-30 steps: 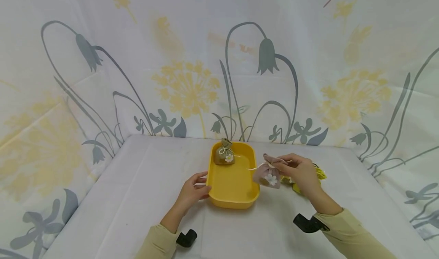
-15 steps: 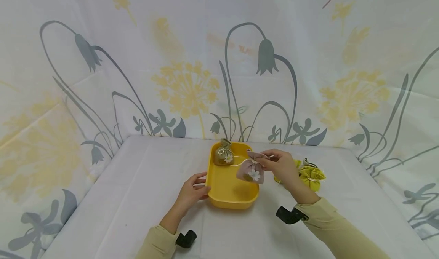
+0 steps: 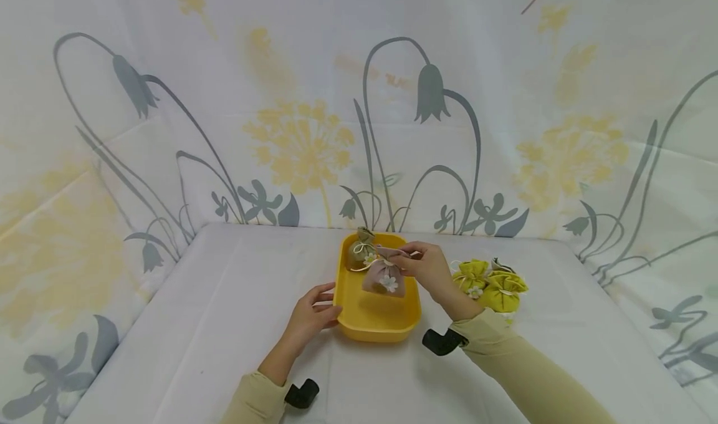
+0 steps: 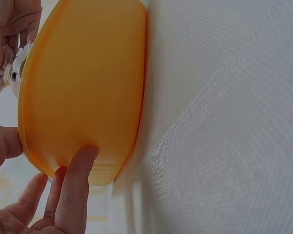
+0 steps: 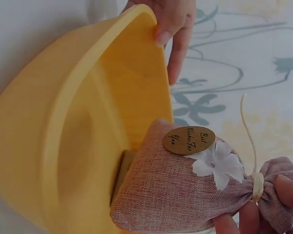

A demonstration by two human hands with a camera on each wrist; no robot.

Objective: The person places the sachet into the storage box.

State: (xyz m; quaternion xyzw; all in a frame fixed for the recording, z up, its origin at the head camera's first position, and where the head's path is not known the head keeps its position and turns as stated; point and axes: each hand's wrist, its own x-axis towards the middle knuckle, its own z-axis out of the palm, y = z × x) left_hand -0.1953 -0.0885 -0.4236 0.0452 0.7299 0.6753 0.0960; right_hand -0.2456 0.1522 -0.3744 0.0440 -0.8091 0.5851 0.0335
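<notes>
In the head view, my right hand (image 3: 429, 273) pinches the gathered neck of a dusty-pink cloth drawstring pouch (image 3: 383, 279) above the yellow plastic tray (image 3: 373, 335). A white fabric flower (image 5: 219, 165) and an oval wooden tag (image 5: 189, 140) decorate this pouch, and its pale cord hangs loose. My left hand (image 3: 311, 312) holds the tray's left side, thumb at the rim and fingers against the outer wall (image 4: 83, 87). Inside the tray's far left corner sits an olive-brown pouch (image 3: 359, 255), partly hidden by the pink one.
Right of the tray, yellow-green pouches (image 3: 503, 292) with white flowers lie on the white table cover (image 3: 224, 337); a darker-topped pouch (image 3: 501, 265) is partly hidden behind them. A flower-printed curtain (image 3: 314, 68) stands behind the table.
My right hand has carried the pink pouch leftward, from beside the tray's right edge to over its inside. The left hand has stayed on the tray. The pouches at right are now uncovered.
</notes>
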